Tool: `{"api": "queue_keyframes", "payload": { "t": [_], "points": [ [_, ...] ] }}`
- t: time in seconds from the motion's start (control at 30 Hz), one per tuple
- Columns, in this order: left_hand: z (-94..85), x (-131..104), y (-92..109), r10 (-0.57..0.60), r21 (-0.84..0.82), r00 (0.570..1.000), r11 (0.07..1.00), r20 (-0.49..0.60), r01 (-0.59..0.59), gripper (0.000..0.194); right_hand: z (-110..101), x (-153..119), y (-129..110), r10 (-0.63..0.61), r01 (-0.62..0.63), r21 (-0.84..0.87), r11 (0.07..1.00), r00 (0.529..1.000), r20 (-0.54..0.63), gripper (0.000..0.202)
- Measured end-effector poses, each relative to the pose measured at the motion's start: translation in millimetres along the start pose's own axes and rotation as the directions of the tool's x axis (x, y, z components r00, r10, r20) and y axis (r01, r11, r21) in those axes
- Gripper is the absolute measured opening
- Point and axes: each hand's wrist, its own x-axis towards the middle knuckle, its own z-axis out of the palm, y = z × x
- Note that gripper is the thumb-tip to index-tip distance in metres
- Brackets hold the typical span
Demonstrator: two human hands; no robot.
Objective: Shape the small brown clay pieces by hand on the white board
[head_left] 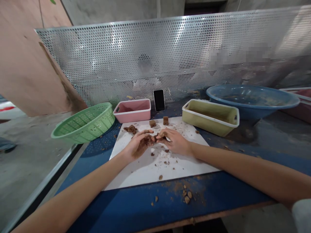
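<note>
- Over the white sheet [136,176], the right hand [176,141] pinches a small brown piece [156,138] between thumb and fingertips.
- The left hand [139,144] holds its fingers curved and partly spread at the same piece; whether they grip it cannot be told.
- The brown piece is located between both hands.
- Beyond the hands, two brown blocks [165,121] stand on the sheet; a rough brown lump [131,129] lies to their left.
- Behind the blocks, a phone [159,100] stands between a pink bin [133,116] and a yellow-green bin [206,122].
</note>
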Motion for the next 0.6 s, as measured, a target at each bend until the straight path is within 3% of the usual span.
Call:
{"api": "queue_keyframes", "payload": {
  "t": [0.13, 0.37, 0.6],
  "points": [
    [0.1, -0.1, 0.4, -0.004, -0.002, 1.0, 1.0, 0.005, 0.004, 0.022, -4.0, 2.5, -4.9, 0.033, -0.032, -0.027, 0.999, 0.999, 0.025, 0.024],
    [1.1, -0.6, 0.2, -0.017, -0.011, 1.0, 1.0, -0.016, 0.016, 0.023, -1.3, 1.5, 1.7, -0.083, 0.086, -0.102, 0.991, 0.996, 0.027, 0.052],
    [3.0, -1.6, 0.7, -0.003, 0.021, 1.0, 1.0, -0.003, 0.003, 0.022, -6.6, 4.7, -9.2, 0.055, -0.055, 0.007, 0.998, 0.998, 0.012, 0.024]
  ]
}}
